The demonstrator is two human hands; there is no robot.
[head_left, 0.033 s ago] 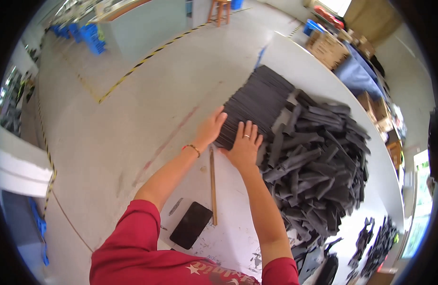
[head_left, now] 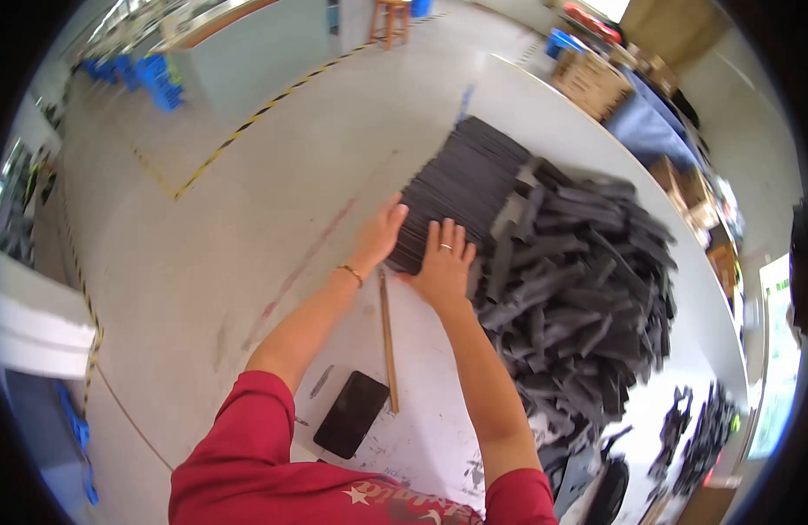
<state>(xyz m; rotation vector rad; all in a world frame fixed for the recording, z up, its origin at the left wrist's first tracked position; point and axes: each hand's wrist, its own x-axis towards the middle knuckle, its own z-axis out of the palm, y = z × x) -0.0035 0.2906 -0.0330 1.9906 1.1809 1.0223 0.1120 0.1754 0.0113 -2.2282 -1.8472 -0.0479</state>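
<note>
A long block of thin dark grey strips (head_left: 470,179), packed tightly side by side, lies on the white table. My left hand (head_left: 379,234) rests against the block's left side near its close end, fingers stretched out and the wrist wearing a bracelet. Flat on top of the same end is my right hand (head_left: 445,262), its fingers spread and a ring on one of them. Neither hand is wrapped round anything. To the right of the block is a large heap of loose dark grey strips (head_left: 588,289), tangled in all directions.
A thin wooden stick (head_left: 389,350) and a black phone (head_left: 351,415) lie on the table (head_left: 430,367) between my forearms. More dark pieces (head_left: 706,437) lie at the lower right. Cardboard boxes (head_left: 590,83) stand beyond the table's right edge. Striped tape (head_left: 246,127) marks the floor.
The whole view has shifted slightly, moving the block and both hands a little to the left in the picture. Both hands stay at the block's near end.
</note>
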